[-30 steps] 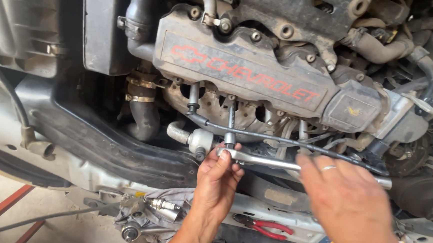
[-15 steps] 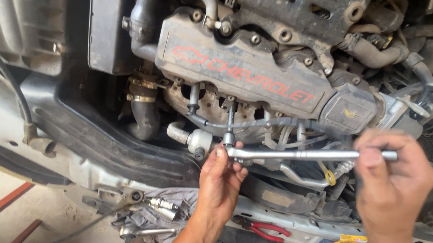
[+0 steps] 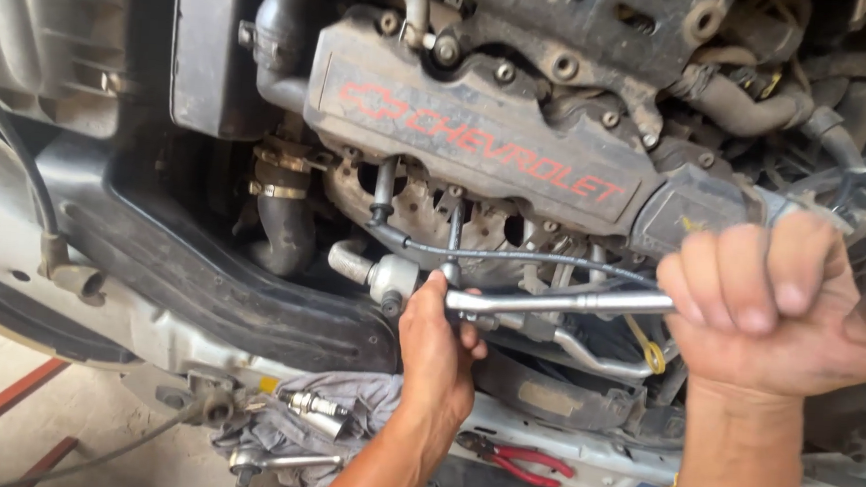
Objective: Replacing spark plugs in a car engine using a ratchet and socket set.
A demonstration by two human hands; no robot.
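Fingers of the left hand (image 3: pixel 437 349) are pinching the ratchet wrench (image 3: pixel 560 302) head below the engine's valve cover (image 3: pixel 480 136). Fisted tight, the right hand (image 3: pixel 775 305) is gripping its handle end.

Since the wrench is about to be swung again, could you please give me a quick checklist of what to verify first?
1. Right hand closed firmly on the wrench handle: ok.
2. Left hand steadying the wrench head: ok.
3. Socket fully seated on its fastener: cannot tell, hidden by the fingers.
4. Thin cable clear of the handle's path: not ok, it runs just above the handle.
5. Spare tools on the rag, red-handled pliers out of the way: ok.
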